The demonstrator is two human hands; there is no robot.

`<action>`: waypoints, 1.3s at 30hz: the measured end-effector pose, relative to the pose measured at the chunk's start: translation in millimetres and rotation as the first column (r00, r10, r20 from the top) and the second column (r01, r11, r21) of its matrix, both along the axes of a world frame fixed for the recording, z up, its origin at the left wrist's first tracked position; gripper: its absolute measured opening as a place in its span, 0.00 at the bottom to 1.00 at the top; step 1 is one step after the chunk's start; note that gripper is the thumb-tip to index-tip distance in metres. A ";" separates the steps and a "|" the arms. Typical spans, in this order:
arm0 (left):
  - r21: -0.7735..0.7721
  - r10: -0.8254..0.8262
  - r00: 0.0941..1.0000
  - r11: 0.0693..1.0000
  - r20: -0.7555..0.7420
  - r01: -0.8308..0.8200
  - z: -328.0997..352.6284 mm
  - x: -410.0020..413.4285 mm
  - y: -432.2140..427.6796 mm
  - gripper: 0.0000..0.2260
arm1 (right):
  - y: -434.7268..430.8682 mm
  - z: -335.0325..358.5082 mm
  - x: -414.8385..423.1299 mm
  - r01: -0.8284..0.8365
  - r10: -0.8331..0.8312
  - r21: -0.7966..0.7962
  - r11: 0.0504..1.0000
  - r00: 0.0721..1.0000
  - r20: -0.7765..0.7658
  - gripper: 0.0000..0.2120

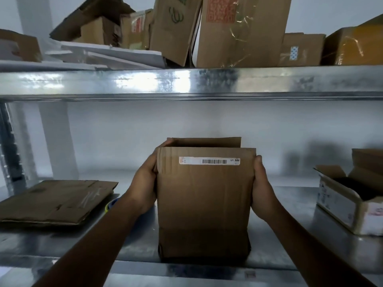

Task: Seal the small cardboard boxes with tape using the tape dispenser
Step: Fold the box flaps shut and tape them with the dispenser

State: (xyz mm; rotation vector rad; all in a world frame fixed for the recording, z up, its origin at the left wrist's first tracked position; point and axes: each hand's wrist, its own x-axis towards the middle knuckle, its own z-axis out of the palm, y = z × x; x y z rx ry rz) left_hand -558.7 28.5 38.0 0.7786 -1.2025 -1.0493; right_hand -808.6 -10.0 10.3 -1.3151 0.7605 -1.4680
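Steadying small box (205, 204) upright on shelf (290, 206): left hand (145, 179) gripping 9 o'clock side, right hand (262, 183) gripping 3 o'clock; flaps (207, 142) open, probably squaring up for tape.

The box (204, 204) stands on the shelf (134, 245) between flattened cardboard (53, 201) (left) and open carton (350, 206) (right).
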 end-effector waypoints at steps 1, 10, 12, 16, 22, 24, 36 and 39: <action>0.034 0.023 0.999 0.999 0.049 -0.024 2.1 1.1 0.2 0.18 | 0.5 -0.3 -0.8 -0.017 0.017 -0.003 1.000 1.000 0.005 0.31; 0.098 0.078 0.991 0.991 0.107 -0.089 3.4 12.2 -0.1 0.23 | 9.5 7.1 10.9 0.044 -0.044 -0.019 0.999 0.999 0.013 0.34; 0.109 0.012 1.000 0.994 0.028 -0.015 4.0 11.9 1.1 0.34 | 7.2 8.4 13.1 0.103 -0.107 -0.079 0.992 0.993 -0.044 0.27; 0.085 -0.055 0.998 0.995 0.020 0.053 0.5 12.1 3.7 0.40 | 5.0 8.3 14.9 0.182 -0.194 -0.140 0.973 0.978 -0.079 0.21; 0.059 0.046 0.996 0.997 0.071 -0.050 -5.0 16.2 -9.0 0.14 | -1.1 6.9 9.9 0.175 -0.213 -0.259 0.950 0.969 -0.126 0.18; 0.027 0.073 0.997 0.997 0.035 -0.074 -5.9 15.3 -11.4 0.14 | -1.4 8.5 8.9 0.136 -0.152 -0.203 0.970 0.986 -0.069 0.19; -0.009 0.066 0.995 0.998 -0.071 -0.067 -9.8 17.3 -17.1 0.16 | -15.1 2.9 12.3 0.070 -0.080 -0.158 0.985 0.995 -0.058 0.14; 0.007 0.073 0.994 0.997 -0.082 -0.073 -20.6 21.1 -20.5 0.11 | -10.1 -7.6 13.3 0.043 -0.048 -0.115 0.992 0.998 -0.040 0.21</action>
